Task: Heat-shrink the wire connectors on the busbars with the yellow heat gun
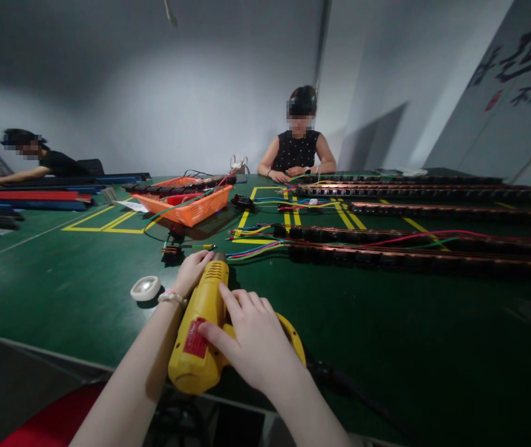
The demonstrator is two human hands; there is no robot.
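Observation:
A yellow heat gun (203, 323) with a red label lies over the table's near edge, its metal nozzle pointing away from me. My right hand (251, 332) is wrapped over its body and handle, thumb near the label. Past the gun's left side reaches my left hand (194, 270), fingers together by the nozzle at the end of a yellow-green wire (200, 246); what they pinch is too small to tell. Just left of that wire sits a small black and copper part (172, 251). A white tape roll (145, 288) lies left of my left wrist.
Long black and copper bars (409, 257) with coloured wires stretch across the right side of the green table (84, 292). An orange basket (195, 210) holds parts beyond my hands. One person (297, 149) sits opposite; another (56, 161) leans over bars at far left.

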